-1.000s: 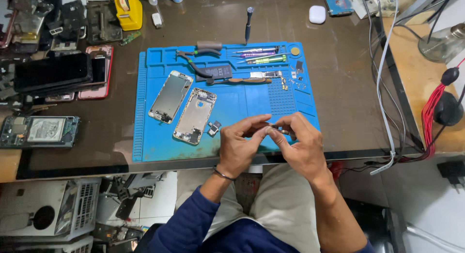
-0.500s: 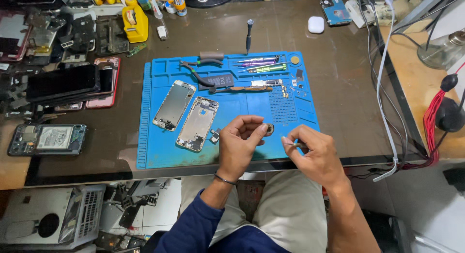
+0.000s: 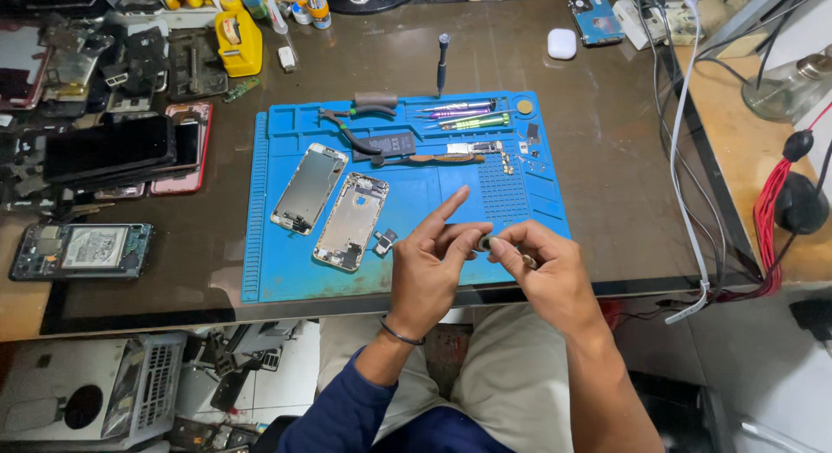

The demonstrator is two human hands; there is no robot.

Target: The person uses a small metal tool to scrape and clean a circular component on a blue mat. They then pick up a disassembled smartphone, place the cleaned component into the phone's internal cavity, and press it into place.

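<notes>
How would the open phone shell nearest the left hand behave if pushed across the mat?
The phone shell lies flat on the blue mat, so it would probably slide, not tip. It looks thin and gutted, so likely light. Its exposed insides probably make it fragile where pressed.

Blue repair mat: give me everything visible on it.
The blue rubbery rectangular repair mat lies flat on the dark glossy desk, its near edge close to the desk's front. It has moulded tray compartments along the top and a ribbed strip on the left. On it rest two opened silver phone housings, pliers, screwdrivers and small screws. The left hand and right hand hover over its near right corner.
</notes>
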